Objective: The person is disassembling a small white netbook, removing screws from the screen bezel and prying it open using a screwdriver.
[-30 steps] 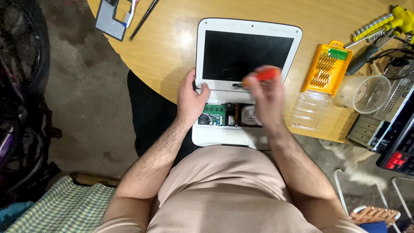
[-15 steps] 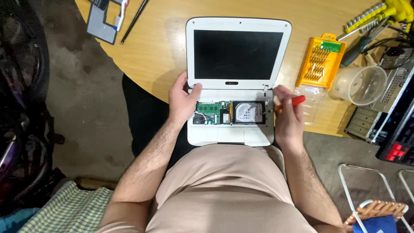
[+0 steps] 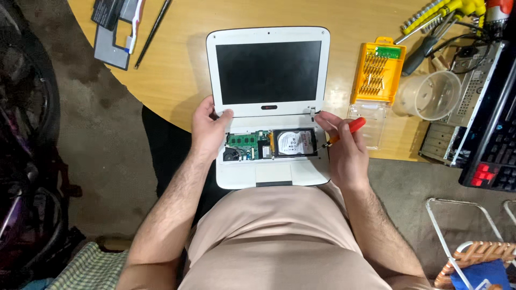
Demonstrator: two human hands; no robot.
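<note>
One white laptop point(image 3: 269, 102) lies open on the table point(image 3: 183, 70). Right of the laptop: one orange bit case point(image 3: 377, 70), one clear cup point(image 3: 428, 95). Two hands; one orange-handled screwdriver point(image 3: 346, 129).

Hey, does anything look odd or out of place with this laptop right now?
Yes. The white laptop has no keyboard: its green circuit board and hard drive lie bare. The right hand holds an orange-handled screwdriver beside the drive.
</note>
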